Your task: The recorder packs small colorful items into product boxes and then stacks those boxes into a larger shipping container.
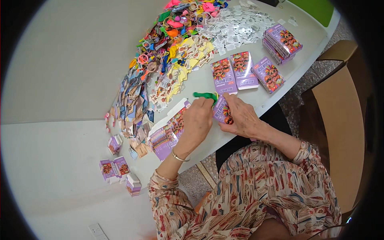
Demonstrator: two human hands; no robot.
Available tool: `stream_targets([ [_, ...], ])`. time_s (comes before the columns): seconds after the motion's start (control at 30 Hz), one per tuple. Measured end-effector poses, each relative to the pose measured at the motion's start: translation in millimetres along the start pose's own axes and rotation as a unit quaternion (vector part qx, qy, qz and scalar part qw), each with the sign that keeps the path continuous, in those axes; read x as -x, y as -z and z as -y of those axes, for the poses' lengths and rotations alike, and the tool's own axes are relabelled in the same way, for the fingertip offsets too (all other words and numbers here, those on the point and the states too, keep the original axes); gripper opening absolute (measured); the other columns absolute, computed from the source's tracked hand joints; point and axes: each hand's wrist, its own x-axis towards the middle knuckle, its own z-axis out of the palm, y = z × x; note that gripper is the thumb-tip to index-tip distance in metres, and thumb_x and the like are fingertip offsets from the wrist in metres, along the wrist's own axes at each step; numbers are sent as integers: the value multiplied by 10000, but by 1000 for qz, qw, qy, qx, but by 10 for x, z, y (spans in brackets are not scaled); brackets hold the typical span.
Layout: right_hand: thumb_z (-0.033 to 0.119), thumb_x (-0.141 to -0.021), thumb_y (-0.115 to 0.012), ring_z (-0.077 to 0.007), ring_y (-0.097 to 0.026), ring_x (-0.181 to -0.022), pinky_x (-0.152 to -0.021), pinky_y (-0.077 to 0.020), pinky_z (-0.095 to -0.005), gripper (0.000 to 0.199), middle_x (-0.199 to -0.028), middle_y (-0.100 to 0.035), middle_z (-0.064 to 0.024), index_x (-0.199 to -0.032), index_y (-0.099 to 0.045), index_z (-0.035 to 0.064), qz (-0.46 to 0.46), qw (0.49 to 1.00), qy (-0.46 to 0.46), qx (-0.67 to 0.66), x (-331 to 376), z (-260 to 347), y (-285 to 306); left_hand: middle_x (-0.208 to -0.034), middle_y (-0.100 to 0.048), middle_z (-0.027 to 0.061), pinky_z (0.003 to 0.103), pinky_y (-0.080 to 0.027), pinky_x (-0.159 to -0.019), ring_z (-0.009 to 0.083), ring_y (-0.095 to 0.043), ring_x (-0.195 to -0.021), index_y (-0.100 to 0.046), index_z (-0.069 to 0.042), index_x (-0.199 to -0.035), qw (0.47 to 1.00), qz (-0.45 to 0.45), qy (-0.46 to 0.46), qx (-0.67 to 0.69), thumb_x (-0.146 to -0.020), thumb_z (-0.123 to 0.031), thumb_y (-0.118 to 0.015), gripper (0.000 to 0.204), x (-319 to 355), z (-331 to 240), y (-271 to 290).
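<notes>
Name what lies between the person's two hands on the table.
In the head view, left hand and right hand flank a small purple box and green balloon.

Left hand (196,122): back of the hand up, fingers curled and pinched shut at the tips, wrist bent slightly, with a thin bangle at the wrist; forearm bare from a patterned sleeve, rising from the lower edge over the near edge of the table (60,180). Right hand (242,118): palm down, fingers spread forward and pressed flat near the table's near edge, just beside the left hand; forearm comes in from the lower right, patterned cuff at the wrist.
</notes>
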Motion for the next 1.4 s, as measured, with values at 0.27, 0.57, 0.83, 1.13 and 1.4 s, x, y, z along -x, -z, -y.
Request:
stream_targets([
  [0.27, 237, -679, -756, -399, -565, -995, -810, -498, -435, 828, -1090, -518, -242, -1309, -321, -79, -17, 1000, -13, -3, -12, -75, 14, -892, -620, 151, 353, -478, -681, 318, -608, -774, -609, 16, -1018, 950, 50, 158, 265, -861, -43, -599, 167, -96, -69, 110],
  [0.57, 201, -676, -770, -382, -570, -971, -795, -497, -427, 815, -1082, -523, -225, -1313, -323, -43, -59, 998, 23, 2, -18, -94, -69, -893, -596, 148, 377, -488, -705, 323, -600, -805, -624, -12, -984, 988, -47, 57, 139, -800, -12, -639, 185, -141, -56, 18],
  [0.83, 204, -680, -772, -388, -569, -976, -797, -499, -425, 832, -1090, -525, -231, -1327, -307, -37, -59, 997, 56, -3, -7, -119, -58, -987, -604, 148, 377, -482, -732, 289, -576, -869, -587, -8, -1065, 968, -35, 119, 220, -776, -22, -683, 305, -110, 207, -121],
  [1.13, 230, -651, -793, -380, -577, -1001, -804, -507, -420, 892, -1125, -523, -234, -1336, -290, -41, -47, 998, -22, -41, -49, -101, 20, -903, -621, 99, 381, -469, -737, 291, -571, -890, -597, -7, -1032, 987, -140, -68, -30, -790, 30, -626, 247, -99, -22, -188],
  [1.4, 253, -653, -805, -368, -573, -962, -753, -511, -427, 923, -1077, -511, -197, -1362, -283, -20, -58, 998, 23, 12, -11, -108, -17, -765, -612, 57, 275, -480, -698, 171, -595, -745, -633, 5, -950, 945, 100, 103, 295, -846, 4, -626, 104, -132, 43, 8],
])
